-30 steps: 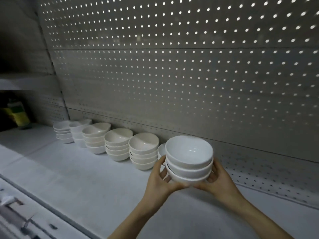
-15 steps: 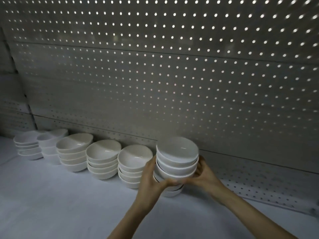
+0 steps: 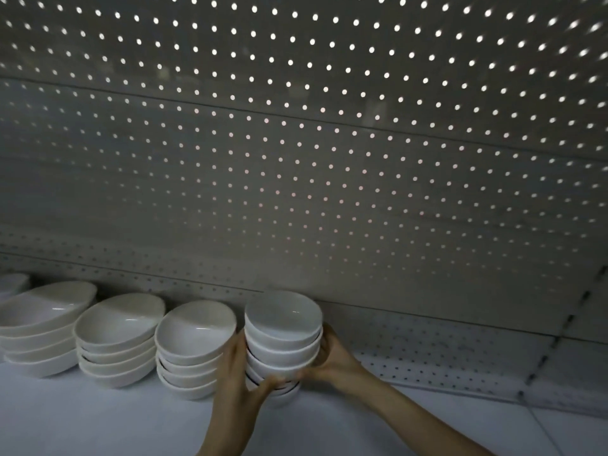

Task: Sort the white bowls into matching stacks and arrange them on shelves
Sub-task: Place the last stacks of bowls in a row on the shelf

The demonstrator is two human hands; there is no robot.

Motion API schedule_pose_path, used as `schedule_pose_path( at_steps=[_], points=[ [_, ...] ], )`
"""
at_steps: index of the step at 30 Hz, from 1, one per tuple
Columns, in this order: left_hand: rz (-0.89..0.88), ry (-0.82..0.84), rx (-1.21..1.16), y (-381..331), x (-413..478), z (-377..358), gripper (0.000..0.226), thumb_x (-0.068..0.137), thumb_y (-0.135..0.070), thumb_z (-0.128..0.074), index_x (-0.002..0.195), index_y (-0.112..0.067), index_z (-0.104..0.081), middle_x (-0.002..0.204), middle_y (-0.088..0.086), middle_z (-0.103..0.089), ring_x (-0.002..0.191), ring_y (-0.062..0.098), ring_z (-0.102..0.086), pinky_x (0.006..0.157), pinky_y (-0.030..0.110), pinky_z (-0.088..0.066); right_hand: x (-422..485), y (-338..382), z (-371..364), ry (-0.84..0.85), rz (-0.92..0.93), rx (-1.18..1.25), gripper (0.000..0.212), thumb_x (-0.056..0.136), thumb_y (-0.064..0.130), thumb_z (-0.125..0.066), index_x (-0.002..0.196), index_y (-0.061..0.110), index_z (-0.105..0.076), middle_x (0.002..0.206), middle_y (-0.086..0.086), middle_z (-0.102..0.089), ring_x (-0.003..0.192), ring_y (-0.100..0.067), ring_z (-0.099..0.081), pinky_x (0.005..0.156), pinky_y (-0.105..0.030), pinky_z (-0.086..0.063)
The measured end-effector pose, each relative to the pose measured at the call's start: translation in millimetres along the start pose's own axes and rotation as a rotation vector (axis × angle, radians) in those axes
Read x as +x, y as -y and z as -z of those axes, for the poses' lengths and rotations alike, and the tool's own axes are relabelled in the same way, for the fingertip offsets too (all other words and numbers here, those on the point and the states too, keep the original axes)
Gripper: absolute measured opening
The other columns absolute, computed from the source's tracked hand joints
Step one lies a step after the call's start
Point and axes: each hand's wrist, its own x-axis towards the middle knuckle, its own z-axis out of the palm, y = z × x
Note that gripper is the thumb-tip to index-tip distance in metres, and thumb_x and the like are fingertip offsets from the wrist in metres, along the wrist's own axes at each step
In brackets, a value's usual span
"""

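Observation:
A tall stack of white bowls (image 3: 283,327) stands on the white shelf (image 3: 98,419) at the right end of a row. My left hand (image 3: 238,376) grips its left side, thumb across the front near the bottom. My right hand (image 3: 332,357) curls round its right side. To the left stand three more stacks of white bowls: one beside my left hand (image 3: 194,343), a middle stack (image 3: 118,334) and a wider one at the left edge (image 3: 42,320). The base of the held stack is partly hidden by my fingers.
A perforated metal back panel (image 3: 329,176) rises behind the row and fills most of the view. An upright with slots (image 3: 566,327) stands at the right. More shelf surface lies right of the held stack. Another bowl's rim (image 3: 11,283) shows at the far left.
Both hands carried the stack down and back onto bowls at the right end of the row, making it taller. The view has shifted right and closer.

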Motion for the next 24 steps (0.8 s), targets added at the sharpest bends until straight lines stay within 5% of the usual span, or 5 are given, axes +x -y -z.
schedule_pose_path(
  at_steps=[3, 6, 9, 17, 24],
  points=[
    [0.012, -0.022, -0.042, -1, -5, -5, 0.095, 0.057, -0.079, -0.064, 0.138, -0.054, -0.022, 0.142, -0.034, -0.031, 0.130, -0.015, -0.028, 0.106, 0.007, -0.025, 3, 2, 1, 0.018, 0.006, -0.011, 0.111, 0.037, 0.052, -0.089, 0.128, 0.027, -0.031, 0.133, 0.012, -0.044, 0.116, 0.012, -0.048, 0.089, -0.011, -0.043],
    [0.071, -0.030, -0.096, -9, -17, -11, 0.107, 0.062, -0.047, -0.084, 0.147, -0.028, -0.021, 0.151, -0.019, -0.029, 0.139, 0.000, -0.028, 0.113, 0.032, -0.030, 5, 2, 3, 0.027, 0.038, 0.002, 0.112, 0.033, 0.056, -0.089, 0.125, 0.028, -0.032, 0.133, 0.009, -0.044, 0.114, 0.012, -0.049, 0.089, -0.013, -0.044],
    [0.079, -0.064, -0.066, -11, -24, -14, 0.103, 0.068, -0.032, -0.085, 0.147, -0.023, -0.020, 0.152, -0.012, -0.029, 0.140, 0.007, -0.028, 0.114, 0.039, -0.029, 4, 2, 2, 0.036, 0.056, 0.014, 0.110, 0.029, 0.059, -0.088, 0.120, 0.027, -0.035, 0.126, 0.016, -0.045, 0.106, 0.019, -0.050, 0.083, -0.009, -0.045],
    [0.078, -0.091, 0.047, -6, -16, -9, 0.096, 0.057, -0.040, -0.090, 0.137, -0.021, -0.040, 0.135, -0.009, -0.051, 0.127, 0.012, -0.047, 0.101, 0.041, -0.041, -1, -1, -1, 0.044, 0.024, 0.069, 0.103, 0.033, 0.048, -0.093, 0.121, 0.030, -0.042, 0.124, 0.016, -0.055, 0.112, 0.005, -0.055, 0.086, -0.015, -0.047],
    [0.087, -0.072, 0.160, -4, -18, -4, 0.101, 0.057, -0.058, -0.077, 0.141, -0.017, -0.039, 0.138, -0.006, -0.048, 0.125, 0.012, -0.042, 0.103, 0.028, -0.035, -2, 5, -5, 0.012, 0.015, 0.064, 0.105, 0.035, 0.042, -0.092, 0.125, 0.027, -0.040, 0.126, 0.014, -0.055, 0.113, 0.006, -0.054, 0.087, -0.013, -0.046]
  ],
)
